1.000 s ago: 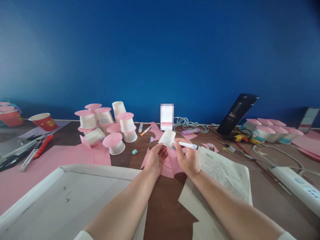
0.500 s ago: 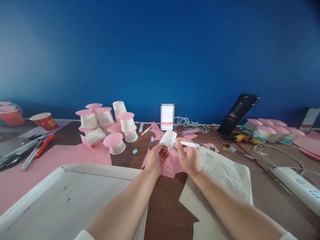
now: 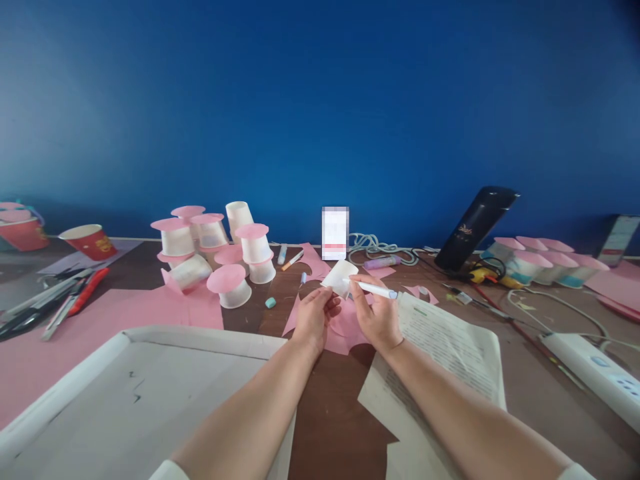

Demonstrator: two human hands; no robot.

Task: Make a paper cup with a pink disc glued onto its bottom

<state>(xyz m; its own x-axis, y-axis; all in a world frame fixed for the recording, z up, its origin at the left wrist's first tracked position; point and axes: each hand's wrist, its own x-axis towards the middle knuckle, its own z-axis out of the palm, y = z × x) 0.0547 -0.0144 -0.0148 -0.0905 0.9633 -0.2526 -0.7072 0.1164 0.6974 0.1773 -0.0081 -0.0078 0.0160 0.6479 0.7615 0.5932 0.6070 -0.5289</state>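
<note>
Near the middle of the table, my left hand (image 3: 314, 317) pinches the lower edge of a small white paper piece (image 3: 341, 277). My right hand (image 3: 377, 317) is closed around a white marker (image 3: 374, 289), whose tip end points left at the right side of the white piece. Whether the tip touches it is too small to tell. Pink paper scraps (image 3: 345, 330) lie beneath both hands. A blurred phone screen (image 3: 335, 233) stands upright behind them. Left of my left hand are a small teal block (image 3: 271, 303) and white cups with pink discs (image 3: 229, 287).
A white tray (image 3: 200, 340) lies at the front left, with a red-handled cutter (image 3: 89, 291) and red cup (image 3: 89, 243) beyond. On the right are printed sheets (image 3: 450, 340), a black cylinder (image 3: 475, 230), cables, more disc-topped cups (image 3: 533, 267) and a power strip (image 3: 595, 373).
The white piece has shifted slightly right and tilted, moving with my left hand. The marker's left end sits a little closer over it, with my right fingers slightly shifted left.
</note>
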